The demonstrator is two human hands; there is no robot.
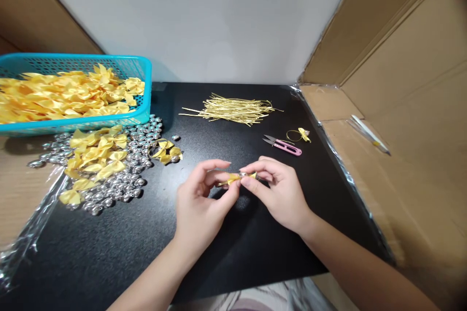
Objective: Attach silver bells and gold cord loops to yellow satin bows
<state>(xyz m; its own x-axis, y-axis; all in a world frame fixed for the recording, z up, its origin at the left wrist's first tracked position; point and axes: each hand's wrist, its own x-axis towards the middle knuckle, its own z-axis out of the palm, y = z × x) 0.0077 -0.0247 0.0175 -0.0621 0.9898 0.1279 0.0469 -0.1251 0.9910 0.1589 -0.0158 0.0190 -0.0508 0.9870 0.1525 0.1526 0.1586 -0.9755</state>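
The left hand (204, 199) and right hand (283, 194) pinched a small yellow ribbon bow (232, 178) and rounded silver bead (242, 174) above the speckled black tabletop (138, 243); light, steady opposing pressure seemed best to prevent creasing.

We are getting soft, moderate light that is glinting off the silver beads (97, 210) and laying a sheen on the black tabletop (146, 209). We are seeing the upper right corner darkening and the edges stretching.

Yellow bow (233, 176), half-hidden between fingertips (246, 181), silver bead (242, 174) seemingly mid-bow
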